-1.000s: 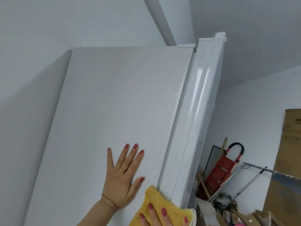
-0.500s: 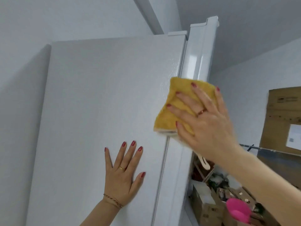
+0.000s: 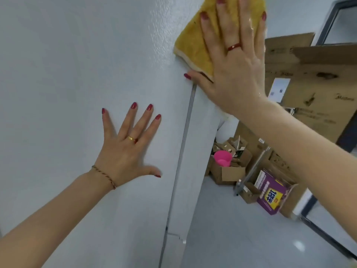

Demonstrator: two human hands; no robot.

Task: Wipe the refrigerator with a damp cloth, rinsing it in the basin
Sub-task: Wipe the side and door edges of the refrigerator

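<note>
The white refrigerator (image 3: 67, 74) fills the left of the head view, its side panel facing me and its door edge running down the middle. My left hand (image 3: 128, 146) lies flat on the side panel with fingers spread. My right hand (image 3: 231, 60) presses a yellow cloth (image 3: 190, 43) flat against the fridge's front corner at the top of the view, fingers straight. The cloth's top runs out of frame. No basin is in sight.
A pink plastic cup (image 3: 222, 157) sits on open cardboard boxes (image 3: 229, 174) on the floor to the right. A purple box (image 3: 270, 196) and large cardboard sheets (image 3: 309, 78) lean behind. Glossy floor (image 3: 241, 238) lies beyond the fridge.
My right hand has carried the cloth from the bottom of the door edge upward along it. The camera has tilted down, showing the floor. My left hand stays on the panel.
</note>
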